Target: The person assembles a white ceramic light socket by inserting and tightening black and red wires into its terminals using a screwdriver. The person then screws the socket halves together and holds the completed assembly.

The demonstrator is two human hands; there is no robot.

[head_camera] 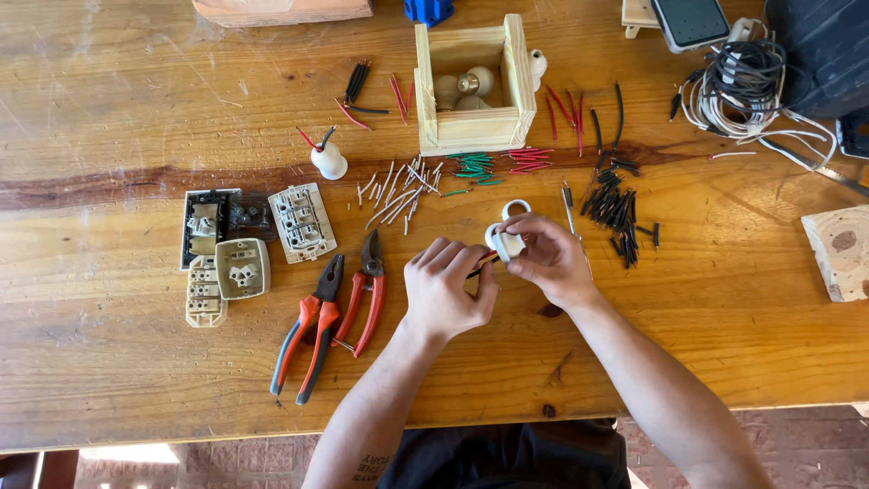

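My right hand [550, 258] grips a small white lamp holder [506, 243] just above the wooden table [118, 118]. My left hand [445, 288] pinches short red and black wires [480, 264] that run into the holder's underside. A white ring part [516, 208] lies just beyond the holder. Both hands meet at the table's middle, close to its front edge.
A wooden box [472, 83] with bulbs stands behind. Cut wires lie about: white [398, 195], green [472, 167], red [529, 161], black [615, 208]. Red-handled pliers [312, 330] and cutters [367, 290] lie left, beside switch parts [237, 244]. A white cable coil [738, 86] sits far right.
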